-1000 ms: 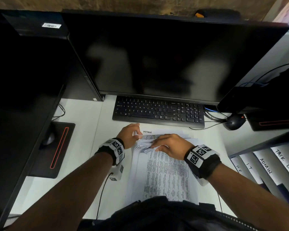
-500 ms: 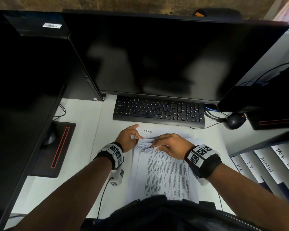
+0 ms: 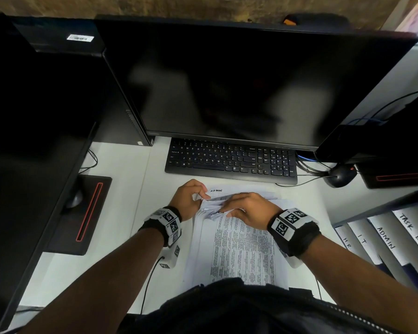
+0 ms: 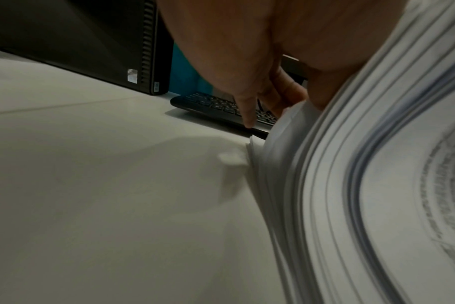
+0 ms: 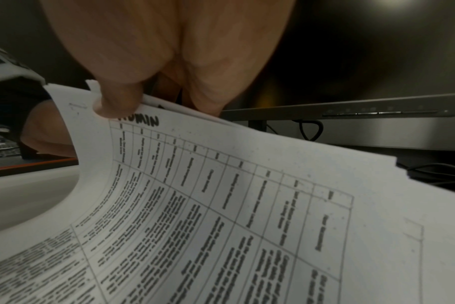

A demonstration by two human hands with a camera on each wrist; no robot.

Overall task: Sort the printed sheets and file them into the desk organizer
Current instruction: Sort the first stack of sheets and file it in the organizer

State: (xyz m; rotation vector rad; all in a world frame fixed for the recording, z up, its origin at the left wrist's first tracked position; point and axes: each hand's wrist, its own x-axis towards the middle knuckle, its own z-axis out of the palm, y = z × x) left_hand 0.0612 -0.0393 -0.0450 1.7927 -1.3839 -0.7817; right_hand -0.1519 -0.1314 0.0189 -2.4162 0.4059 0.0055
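Note:
A stack of printed sheets [image 3: 241, 249] with tables of text lies on the white desk [image 3: 121, 213] in front of the keyboard. Its far edges are bent up and fanned. My left hand [image 3: 191, 198] pinches the fanned far-left corners [image 4: 286, 123]. My right hand [image 3: 246, 207] grips the lifted far edge of the top sheets; its thumb [image 5: 117, 100] presses a sheet marked ADMIN [image 5: 221, 205]. Another sheet marked ADMIN [image 3: 217, 191] lies flat beyond the hands. The desk organizer [image 3: 391, 237] stands at the right, with dividers labelled HR, IT, ADMIN and TASK LIST.
A black keyboard [image 3: 229, 160] lies just beyond the sheets, under a large dark monitor [image 3: 239, 88]. A mouse [image 3: 339, 175] and cables sit at the right of it. At the left are a black tower [image 3: 34, 116] and a dark pad [image 3: 82, 213].
The left hand's fingers have shifted slightly along the fanned corners, thumbing through the sheets. The right hand keeps its hold on the lifted edge. The stack has stayed in place.

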